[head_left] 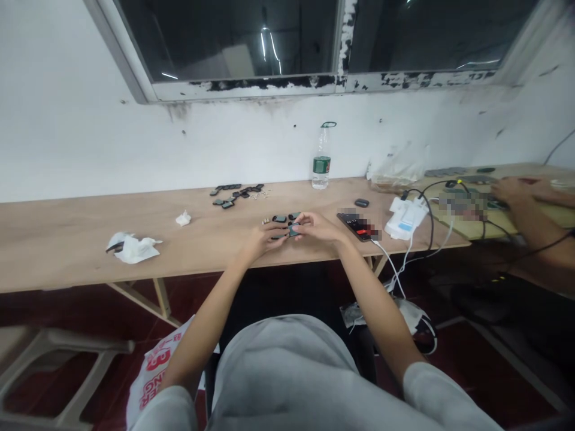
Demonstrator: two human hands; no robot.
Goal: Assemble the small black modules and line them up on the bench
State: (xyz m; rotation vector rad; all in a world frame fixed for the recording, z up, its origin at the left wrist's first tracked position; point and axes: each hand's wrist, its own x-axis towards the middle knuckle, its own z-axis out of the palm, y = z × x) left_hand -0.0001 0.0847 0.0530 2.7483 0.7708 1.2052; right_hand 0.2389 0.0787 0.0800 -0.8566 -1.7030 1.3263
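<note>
My right hand (314, 227) is closed, thumb and fingers pinching a small flat dark-edged piece with a grey-green face (294, 229). Close beside it, my left hand (264, 241) has its fingers curled at the edge of another such piece, partly hidden by the fingers. Just beyond my fingers lie two more small dark-framed pieces, one at the left (279, 219) and one nearer the right hand. A few tiny pale bits (265, 221) rest by my left fingertips. Farther back is a loose group of similar dark pieces (228, 203) with small pale bits next to it.
On the wooden table (197, 254) are crumpled tissues (135, 248), a water bottle (320, 167), a phone (357, 224), a dark oval case (362, 203) and a white power strip (406, 216) with cables. A plastic bag (399, 173) sits behind. Another person's hands (516, 190) work at right.
</note>
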